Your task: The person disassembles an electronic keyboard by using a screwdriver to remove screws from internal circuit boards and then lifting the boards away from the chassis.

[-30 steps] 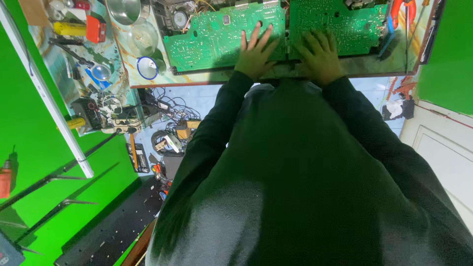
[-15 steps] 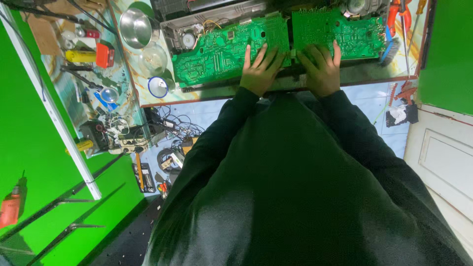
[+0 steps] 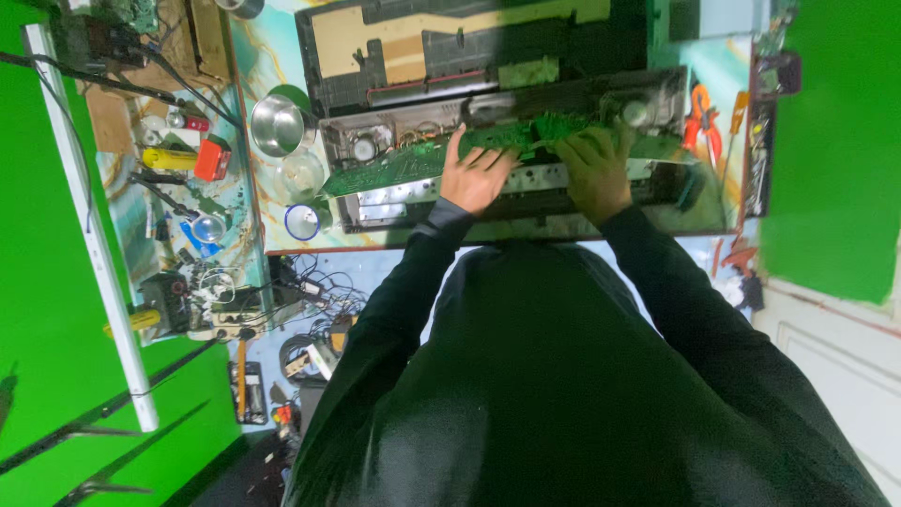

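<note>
Under both hands, circuit board tilts.

There is a single view, from a camera worn on the person's head, looking steeply down over the person's own dark-clad torso, which fills the lower half and centre of the frame. The bench runs across the top of the frame, so the far edge of the work area lies at the upper border. Both arms stretch away from the lens toward the top centre, where the left hand and right hand meet the green circuit board; they sit at middle distance, small in frame. The floor clutter shows at lower left, a green wall at far right. No second view shares the scene.
</note>
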